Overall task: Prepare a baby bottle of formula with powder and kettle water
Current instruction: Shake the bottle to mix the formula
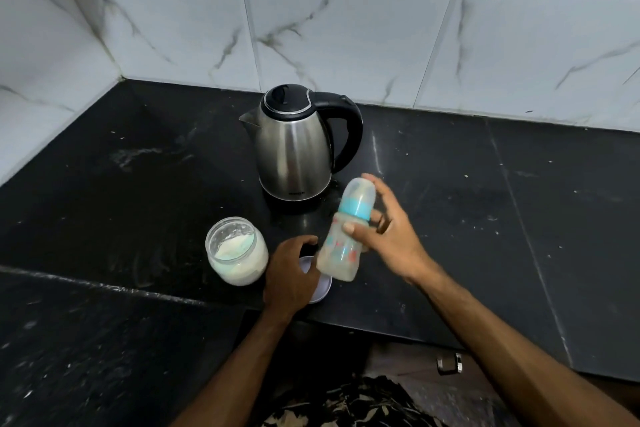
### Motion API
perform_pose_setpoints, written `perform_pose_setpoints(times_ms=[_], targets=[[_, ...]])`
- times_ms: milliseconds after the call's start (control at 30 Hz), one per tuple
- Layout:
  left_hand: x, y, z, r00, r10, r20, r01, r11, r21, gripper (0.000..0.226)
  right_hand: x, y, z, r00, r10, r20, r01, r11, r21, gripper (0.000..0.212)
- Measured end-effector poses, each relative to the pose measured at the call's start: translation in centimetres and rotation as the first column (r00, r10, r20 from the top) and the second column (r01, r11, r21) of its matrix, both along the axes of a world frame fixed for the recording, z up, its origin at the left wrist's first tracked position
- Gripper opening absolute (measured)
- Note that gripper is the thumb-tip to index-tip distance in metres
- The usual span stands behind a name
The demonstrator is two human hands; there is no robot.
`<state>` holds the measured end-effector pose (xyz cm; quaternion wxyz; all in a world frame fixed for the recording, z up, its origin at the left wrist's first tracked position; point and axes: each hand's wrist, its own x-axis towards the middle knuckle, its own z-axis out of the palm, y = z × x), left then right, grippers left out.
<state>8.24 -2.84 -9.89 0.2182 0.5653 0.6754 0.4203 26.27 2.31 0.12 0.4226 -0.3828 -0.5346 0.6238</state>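
My right hand (pixel 391 236) grips a capped baby bottle (pixel 341 255) with a teal collar, thumb on its front, and holds it tilted above the counter. A pale milky liquid shows inside it. My left hand (pixel 289 274) lies curled over a white jar lid (pixel 322 288) that sits flat on the counter just below the bottle. An open glass jar of white formula powder (pixel 237 253) stands to the left of that hand. Behind the bottle stands a steel electric kettle (pixel 294 149) with its black lid down, spout to the left and handle to the right.
The black stone counter (pixel 485 218) meets white marbled wall tiles (pixel 346 28) at the back and left, forming a corner. Its front edge steps back near my body. A small metal object (pixel 449 363) lies on the floor below.
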Motion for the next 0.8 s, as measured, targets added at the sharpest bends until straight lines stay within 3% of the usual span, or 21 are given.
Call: perform_pose_setpoints(times_ms=[67, 233, 300, 433, 467, 533, 600, 667, 733, 800], targets=[[0.0, 0.0, 0.0, 1.0, 0.009, -0.002, -0.009, 1.0, 0.016, 0.032, 0.1, 0.3, 0.3, 1.0, -0.008, -0.003, 0.009, 1.0, 0.022, 0.081], [0.3, -0.1, 0.3, 1.0, 0.016, -0.01, -0.015, 0.998, 0.057, 0.025, 0.9, 2.8, 2.7, 0.89, -0.38, -0.253, 0.376, 0.924, -0.065, 0.075], [0.3, -0.1, 0.3, 1.0, 0.024, -0.009, -0.024, 0.998, 0.059, 0.024, 0.6, 2.1, 2.1, 0.912, -0.34, -0.229, 0.331, 0.94, -0.079, 0.076], [0.0, 0.1, 0.0, 1.0, 0.001, 0.0, -0.001, 1.0, -0.006, 0.036, -0.3, -0.7, -0.1, 1.0, 0.025, -0.011, -0.026, 0.999, -0.04, 0.086], [-0.1, 0.0, 0.0, 1.0, 0.006, -0.003, -0.006, 1.0, -0.002, 0.035, -0.3, -0.4, 0.0, 1.0, 0.019, -0.011, -0.019, 0.999, -0.026, 0.086], [0.1, -0.1, 0.3, 1.0, 0.023, -0.018, -0.022, 0.999, 0.04, 0.027, 0.0, 0.8, 0.9, 0.986, -0.145, -0.077, 0.144, 0.989, -0.015, 0.079], [0.3, -0.1, 0.4, 1.0, 0.021, -0.012, -0.02, 0.998, 0.056, 0.025, 0.4, 2.3, 2.0, 0.932, -0.302, -0.202, 0.299, 0.953, -0.048, 0.072], [0.4, -0.1, 0.5, 1.0, 0.017, -0.007, -0.017, 0.998, 0.058, 0.025, 0.6, 2.8, 2.2, 0.885, -0.353, -0.303, 0.344, 0.935, -0.087, 0.07], [0.2, 0.0, 0.3, 1.0, 0.014, -0.005, -0.014, 0.999, 0.046, 0.026, 0.1, 1.9, 1.5, 0.929, -0.283, -0.24, 0.27, 0.959, -0.087, 0.075], [0.0, 0.1, 0.2, 1.0, 0.003, 0.012, -0.003, 1.0, 0.005, 0.03, -0.5, 0.4, 0.4, 0.993, -0.084, -0.084, 0.08, 0.995, -0.052, 0.081]])
